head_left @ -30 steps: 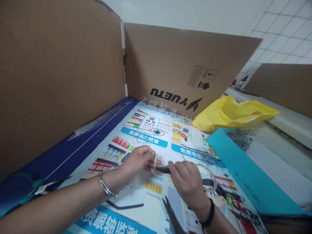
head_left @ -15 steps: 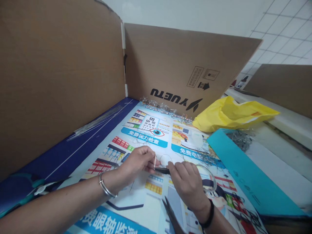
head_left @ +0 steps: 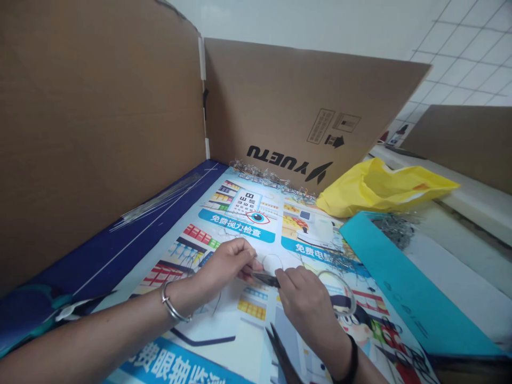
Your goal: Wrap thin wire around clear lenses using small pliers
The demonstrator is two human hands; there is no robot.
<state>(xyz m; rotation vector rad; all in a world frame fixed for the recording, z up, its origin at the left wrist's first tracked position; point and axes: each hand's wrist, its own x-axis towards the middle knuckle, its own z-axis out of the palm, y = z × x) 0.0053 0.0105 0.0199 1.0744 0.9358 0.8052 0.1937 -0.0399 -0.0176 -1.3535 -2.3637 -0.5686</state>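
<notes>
My left hand [head_left: 235, 260] is closed in a pinch, thumb against fingers, on a thin metal wire [head_left: 218, 303] whose lower end hangs below the fingers. My right hand [head_left: 307, 296] is wrapped round a pair of pliers [head_left: 267, 279]; their dark narrow jaws point left and reach the left fingertips. The handles are hidden in the palm. A thin wire loop [head_left: 273, 260] shows between the two hands. Nearer to me, a second dark pointed tool [head_left: 282, 352] lies on the printed poster sheet [head_left: 248, 341], partly cut off by the frame's lower edge.
Cardboard panels [head_left: 280, 96] wall off the back and left. Straight wires [head_left: 160, 201] lie at left, above teal-handled cutters [head_left: 44, 314]. At right are a yellow bag [head_left: 360, 186], a turquoise box [head_left: 400, 277] with tangled wire, a clear ring [head_left: 352, 290] and black loops [head_left: 400, 346].
The plier jaws have turned slightly, and the upright bit of wire that stood at their tip no longer shows. My right hand and wrist have shifted slightly right; the left has barely moved.
</notes>
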